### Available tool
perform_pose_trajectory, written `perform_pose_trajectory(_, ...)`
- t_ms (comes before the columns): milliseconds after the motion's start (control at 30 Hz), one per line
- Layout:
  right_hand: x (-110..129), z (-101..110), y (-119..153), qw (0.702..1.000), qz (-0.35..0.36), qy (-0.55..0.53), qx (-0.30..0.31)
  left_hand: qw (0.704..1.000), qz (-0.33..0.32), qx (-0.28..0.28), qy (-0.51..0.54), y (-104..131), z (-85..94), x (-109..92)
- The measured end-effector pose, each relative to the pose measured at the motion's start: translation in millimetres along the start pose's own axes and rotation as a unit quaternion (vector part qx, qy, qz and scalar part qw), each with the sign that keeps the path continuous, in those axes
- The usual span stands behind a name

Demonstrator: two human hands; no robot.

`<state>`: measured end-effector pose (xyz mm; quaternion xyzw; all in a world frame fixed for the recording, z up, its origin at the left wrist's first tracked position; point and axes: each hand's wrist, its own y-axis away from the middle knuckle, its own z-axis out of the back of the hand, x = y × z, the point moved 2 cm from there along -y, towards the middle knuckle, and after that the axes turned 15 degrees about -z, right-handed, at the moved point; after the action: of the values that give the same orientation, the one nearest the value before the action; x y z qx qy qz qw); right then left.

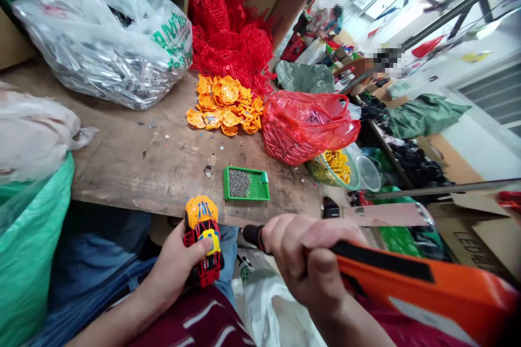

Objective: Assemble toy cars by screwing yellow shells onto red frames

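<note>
My left hand (179,257) is wrapped round a toy car (203,241) with an orange hood, a red frame and a yellow roof piece, held near my lap below the table edge. My right hand (303,252) grips a long orange electric screwdriver (427,276), its black nose pointing left toward the car but apart from it. The bit end is too blurred to make out. Between and beyond my hands, a small green tray (266,191) of tiny metal screws (239,182) lies on the table.
Orange car shells (228,103) are piled on the wooden table (122,157). Behind them lie red plastic frames (232,32). A clear bag of silvery parts (118,59), a red bag (307,124) and a basket of yellow pieces (352,176) stand around. A white bag (272,303) hangs below.
</note>
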<state>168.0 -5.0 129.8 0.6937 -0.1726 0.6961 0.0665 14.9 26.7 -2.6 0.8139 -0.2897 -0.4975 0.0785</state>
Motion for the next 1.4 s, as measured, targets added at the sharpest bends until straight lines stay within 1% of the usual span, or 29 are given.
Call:
perform_pose_trajectory(33,2,-5,5,1.0,0.019,-0.008,0.015,1.0,-0.005,-0.006,-0.004,0,-0.2,-1)
perform_pose_trajectory(100,5,-15,11,0.998,0.047,-0.023,0.024,1.0,-0.012,-0.011,-0.008,0,-0.5,-3)
perform_pose_trajectory(267,2,-30,15,0.998,0.044,-0.045,-0.006,1.0,-0.013,-0.009,-0.004,0,-0.5,-4)
perform_pose_trajectory(367,-1,-33,16,0.998,0.034,-0.058,0.002,1.0,-0.01,-0.015,-0.001,0,-0.3,-3)
perform_pose_trajectory(600,-3,-36,15,0.997,0.049,-0.055,-0.002,1.0,-0.011,-0.005,0.006,1,-0.7,-3)
perform_pose_trajectory(767,-6,-34,15,0.998,0.05,-0.043,0.022,1.0,-0.01,-0.008,0.004,1,-0.4,-2)
perform_pose_trajectory(900,-8,-32,15,0.997,0.036,-0.048,0.042,1.0,-0.012,-0.007,0.0,1,0.9,0)
perform_pose_trajectory(1200,-9,-35,15,0.996,0.047,-0.076,0.03,1.0,-0.013,-0.001,-0.007,0,-0.6,1)
perform_pose_trajectory(1400,-12,-32,16,0.996,0.042,-0.072,0.039,1.0,-0.02,-0.001,-0.013,1,1.4,0)
